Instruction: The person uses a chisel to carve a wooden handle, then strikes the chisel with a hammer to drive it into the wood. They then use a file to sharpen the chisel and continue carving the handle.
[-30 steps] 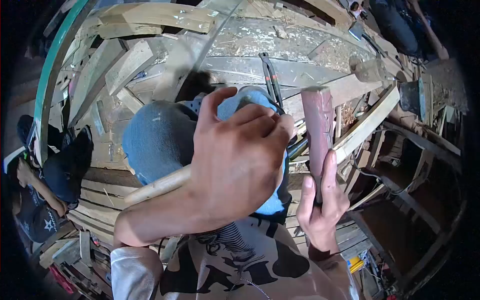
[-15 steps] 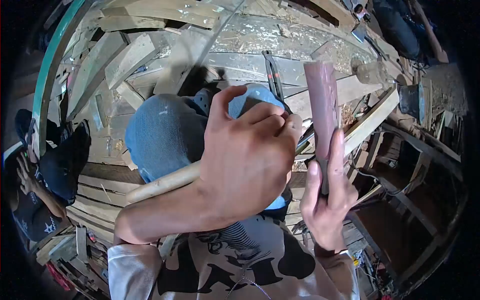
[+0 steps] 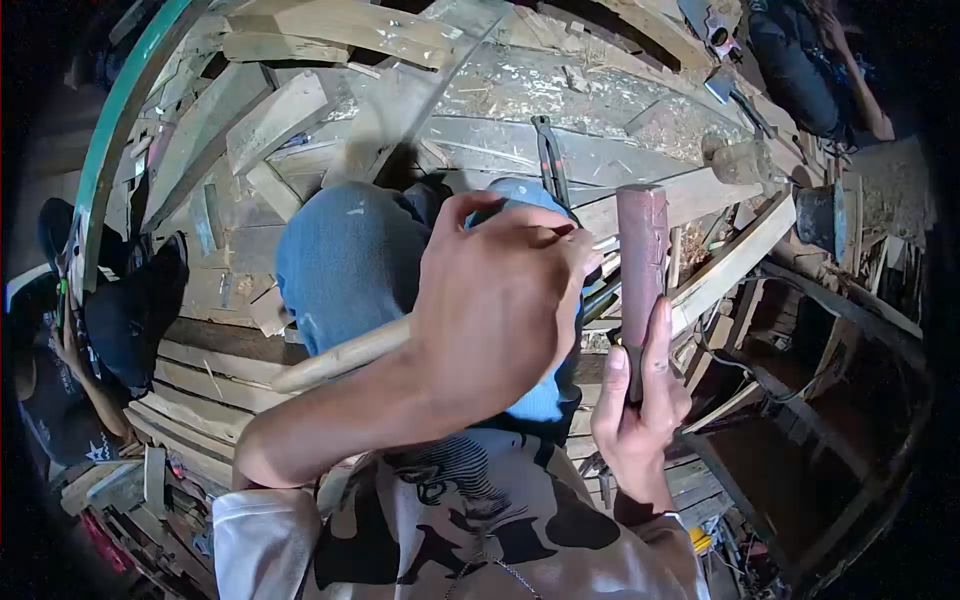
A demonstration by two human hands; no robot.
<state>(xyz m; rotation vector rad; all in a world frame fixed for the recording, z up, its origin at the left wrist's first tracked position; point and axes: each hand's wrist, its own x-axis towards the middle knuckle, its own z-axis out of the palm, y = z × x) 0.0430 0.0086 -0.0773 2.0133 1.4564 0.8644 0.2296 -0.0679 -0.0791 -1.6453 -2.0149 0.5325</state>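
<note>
My left hand (image 3: 500, 300) is closed in a fist in the middle of the view, back of the hand up, around a pale wooden handle (image 3: 345, 358). The handle sticks out to the left above my forearm; its other end is hidden by the fist. My right hand (image 3: 642, 395) grips the dark narrow lower end of a reddish-brown piece (image 3: 643, 250) between thumb and fingers. That piece points upward, just right of the fist. A small metallic part shows between the fist and the piece, too unclear to name.
Red-and-black handled pliers (image 3: 550, 160) lie beyond my knees (image 3: 350, 260). Timber offcuts (image 3: 280, 120) cover the boards, and a long beam (image 3: 735, 262) slants at the right. One person (image 3: 75, 400) sits at the left, another (image 3: 800, 70) at the upper right. A clear jar (image 3: 742, 162) stands nearby.
The reddish-brown piece and my right hand have shifted down and slightly left in view. My left fist has moved a little, still around the handle. The surroundings have shifted slightly.
</note>
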